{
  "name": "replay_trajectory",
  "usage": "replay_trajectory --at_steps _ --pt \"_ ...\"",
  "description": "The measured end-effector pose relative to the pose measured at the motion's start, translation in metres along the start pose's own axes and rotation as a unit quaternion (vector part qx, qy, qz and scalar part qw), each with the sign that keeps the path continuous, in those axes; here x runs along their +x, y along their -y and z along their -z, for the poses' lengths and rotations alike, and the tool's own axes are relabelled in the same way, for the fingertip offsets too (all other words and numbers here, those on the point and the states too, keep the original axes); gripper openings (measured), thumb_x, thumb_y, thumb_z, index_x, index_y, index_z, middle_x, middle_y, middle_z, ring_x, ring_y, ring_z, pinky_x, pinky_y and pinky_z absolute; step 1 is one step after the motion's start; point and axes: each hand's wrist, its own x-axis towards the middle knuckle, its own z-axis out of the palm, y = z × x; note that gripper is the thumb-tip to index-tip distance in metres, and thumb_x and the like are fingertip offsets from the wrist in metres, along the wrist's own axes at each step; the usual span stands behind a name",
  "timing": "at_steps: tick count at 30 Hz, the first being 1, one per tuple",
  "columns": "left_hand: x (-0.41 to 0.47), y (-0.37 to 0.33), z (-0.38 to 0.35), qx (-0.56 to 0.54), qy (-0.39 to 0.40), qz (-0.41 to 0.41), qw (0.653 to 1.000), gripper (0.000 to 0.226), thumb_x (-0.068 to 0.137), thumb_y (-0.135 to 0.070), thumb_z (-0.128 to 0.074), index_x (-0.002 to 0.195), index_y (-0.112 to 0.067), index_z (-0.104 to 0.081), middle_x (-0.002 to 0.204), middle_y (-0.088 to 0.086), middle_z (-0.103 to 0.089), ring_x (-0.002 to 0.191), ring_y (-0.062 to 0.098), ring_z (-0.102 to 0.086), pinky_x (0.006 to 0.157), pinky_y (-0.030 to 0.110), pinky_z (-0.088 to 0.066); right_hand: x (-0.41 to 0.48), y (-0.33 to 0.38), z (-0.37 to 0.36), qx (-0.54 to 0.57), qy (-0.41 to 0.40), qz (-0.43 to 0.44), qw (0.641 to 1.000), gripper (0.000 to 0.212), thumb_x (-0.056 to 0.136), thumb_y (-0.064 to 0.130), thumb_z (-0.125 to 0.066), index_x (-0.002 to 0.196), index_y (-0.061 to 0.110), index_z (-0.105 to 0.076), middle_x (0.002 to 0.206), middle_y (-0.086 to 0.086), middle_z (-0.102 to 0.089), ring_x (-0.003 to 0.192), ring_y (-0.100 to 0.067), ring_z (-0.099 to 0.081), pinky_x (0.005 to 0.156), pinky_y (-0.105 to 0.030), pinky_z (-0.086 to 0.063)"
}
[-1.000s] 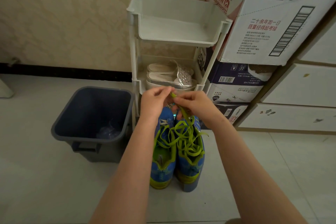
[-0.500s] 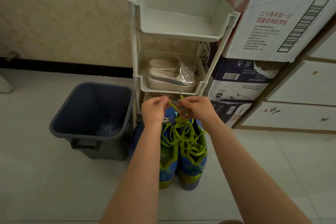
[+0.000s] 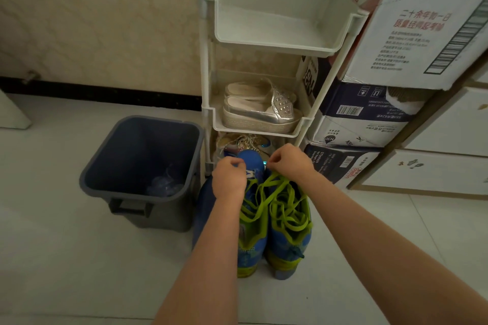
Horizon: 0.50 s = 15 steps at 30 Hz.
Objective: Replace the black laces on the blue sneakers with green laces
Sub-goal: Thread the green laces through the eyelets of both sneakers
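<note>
Green laces (image 3: 277, 200) pinched by left hand (image 3: 229, 179) and right hand (image 3: 290, 163), hands now farther apart

Only the person's hands and forearms are showing: the left hand (image 3: 229, 179) and the right hand (image 3: 290, 163) are going bare, and the left forearm (image 3: 211, 258) and the right forearm (image 3: 369, 232) are running uncovered from the wrist to the lower edge of the view, widening toward the camera. Dim light is falling on them, so fine detail such as the nails is blurring out. A rounded blue shape (image 3: 202, 208) is peeking out beneath the left forearm, and whether it is clothing on the person's leg is proving impossible to tell.
</note>
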Motion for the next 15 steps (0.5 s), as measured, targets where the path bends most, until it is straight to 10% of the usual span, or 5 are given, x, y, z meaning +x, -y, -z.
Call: replay_trajectory --at_steps 15 --pt "0.009 0.022 -0.018 0.116 0.002 -0.091 0.989 0.023 0.092 -0.012 -0.057 0.111 -0.021 -0.067 0.11 -0.003 -0.068 0.102 0.015 -0.062 0.076 0.027 -0.045 0.003 -0.004 -0.017 -0.064 -0.017 0.015 0.998 0.012 0.084 0.021 -0.067 0.093 0.024 -0.074 0.1 0.001 -0.07 0.098 -0.019 -0.062 0.076 -0.029 -0.044"
